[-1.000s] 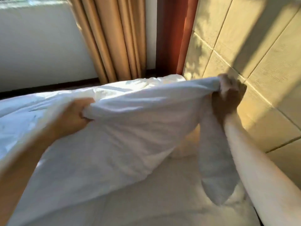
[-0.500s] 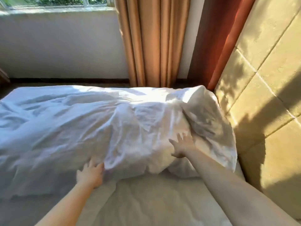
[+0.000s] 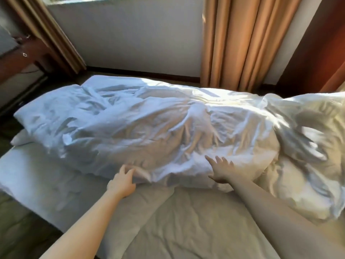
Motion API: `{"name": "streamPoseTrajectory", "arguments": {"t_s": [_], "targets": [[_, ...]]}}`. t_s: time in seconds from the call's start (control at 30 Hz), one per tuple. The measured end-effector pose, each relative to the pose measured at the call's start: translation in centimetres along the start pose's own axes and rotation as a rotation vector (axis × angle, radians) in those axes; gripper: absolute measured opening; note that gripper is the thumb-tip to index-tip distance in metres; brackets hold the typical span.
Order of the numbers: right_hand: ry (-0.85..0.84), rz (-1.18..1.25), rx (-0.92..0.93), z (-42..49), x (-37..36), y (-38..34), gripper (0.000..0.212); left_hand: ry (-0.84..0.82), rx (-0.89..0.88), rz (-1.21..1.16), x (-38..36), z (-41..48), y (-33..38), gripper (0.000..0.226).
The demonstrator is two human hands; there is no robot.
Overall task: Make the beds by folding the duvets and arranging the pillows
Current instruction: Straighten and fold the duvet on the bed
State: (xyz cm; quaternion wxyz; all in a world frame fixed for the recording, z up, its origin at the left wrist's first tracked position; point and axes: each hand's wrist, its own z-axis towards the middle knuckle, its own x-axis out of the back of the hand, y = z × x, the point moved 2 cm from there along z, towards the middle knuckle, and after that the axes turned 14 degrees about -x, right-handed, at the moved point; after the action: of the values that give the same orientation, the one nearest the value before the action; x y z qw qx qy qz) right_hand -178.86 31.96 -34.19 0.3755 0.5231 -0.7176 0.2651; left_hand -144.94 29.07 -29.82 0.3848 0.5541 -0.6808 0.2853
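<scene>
The duvet lies as a long, rumpled band across the middle of the frame, on the far half of the bed. I judge the main fold done but not tidy: its top is full of creases, and its near edge runs unevenly over the bare sheet that fills the lower centre. My hands are apart, both at that near edge. My left hand, lower centre-left, has its fingers curled into the fold and grips the fabric. My right hand, just right of centre, lies on the duvet with fingers spread and flat, clamped on nothing. At the right edge of the frame sits a bunched white heap. I cannot tell whether it is a pillow or the loose end of the duvet, so I count the pillows as not yet arranged. What I think is left here: smoothing and squaring this band, sorting that heap and setting the pillows. Tan curtains hang at upper right.
</scene>
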Motion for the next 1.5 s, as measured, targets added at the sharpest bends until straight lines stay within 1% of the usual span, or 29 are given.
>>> {"name": "streamPoseTrajectory", "arguments": {"t_s": [0.13, 0.27, 0.37, 0.47, 0.57, 0.63, 0.73, 0.83, 0.97, 1.07, 1.2, 1.3, 1.37, 1.43, 1.5], "targets": [[0.054, -0.002, 0.165, -1.9, 1.2, -8.5, 0.073, 0.033, 0.024, -0.072, 0.5, -2.2, -4.4, 0.057], [0.048, -0.066, 0.214, -4.0, 1.0, -15.5, 0.080, 0.068, 0.115, -0.144, 0.0, -5.3, -12.2, 0.058], [0.083, -0.059, 0.233, -5.7, 1.1, -20.3, 0.080, 0.082, 0.190, -0.216, -1.2, -7.9, -19.3, 0.056], [0.129, -0.042, 0.215, -8.3, 1.0, -24.9, 0.080, 0.066, 0.221, -0.269, -3.1, -10.3, -25.9, 0.057], [0.135, -0.003, 0.150, -10.5, 0.4, -29.2, 0.079, 0.050, 0.203, -0.344, -4.5, -12.3, -31.8, 0.060], [0.149, 0.014, 0.132, -11.8, -0.2, -32.0, 0.079, 0.068, 0.187, -0.400, -4.9, -13.7, -35.5, 0.059], [0.124, 0.026, 0.099, -13.8, -1.6, -36.3, 0.078, 0.106, 0.183, -0.434, -5.4, -15.7, -41.0, 0.057], [0.063, 0.047, 0.079, -15.3, -3.3, -40.0, 0.077, 0.081, 0.205, -0.436, -6.0, -16.8, -45.2, 0.055], [0.089, 0.051, 0.081, -15.4, -4.2, -42.6, 0.075, 0.067, 0.184, -0.463, -5.5, -15.2, -47.3, 0.055], [0.162, 0.046, 0.046, -14.3, -3.7, -43.1, 0.075, 0.066, 0.094, -0.491, -4.1, -12.6, -46.8, 0.053], [0.218, 0.069, -0.016, -11.4, -1.2, -44.5, 0.073, 0.056, -0.051, -0.493, -1.7, -8.4, -46.4, 0.052], [0.302, 0.109, -0.024, -8.4, 1.7, -48.2, 0.072, 0.076, -0.107, -0.469, 1.1, -5.5, -48.2, 0.050], [0.323, 0.132, 0.004, -6.1, 4.1, -51.8, 0.072, 0.106, -0.094, -0.464, 3.3, -3.7, -50.7, 0.049], [0.276, 0.111, 0.066, -4.0, 6.2, -55.6, 0.075, 0.114, -0.054, -0.446, 5.2, -1.9, -54.1, 0.049], [0.235, 0.035, 0.137, -2.0, 7.5, -59.4, 0.080, 0.135, 0.007, -0.455, 6.6, 0.0, -57.8, 0.048]]}}
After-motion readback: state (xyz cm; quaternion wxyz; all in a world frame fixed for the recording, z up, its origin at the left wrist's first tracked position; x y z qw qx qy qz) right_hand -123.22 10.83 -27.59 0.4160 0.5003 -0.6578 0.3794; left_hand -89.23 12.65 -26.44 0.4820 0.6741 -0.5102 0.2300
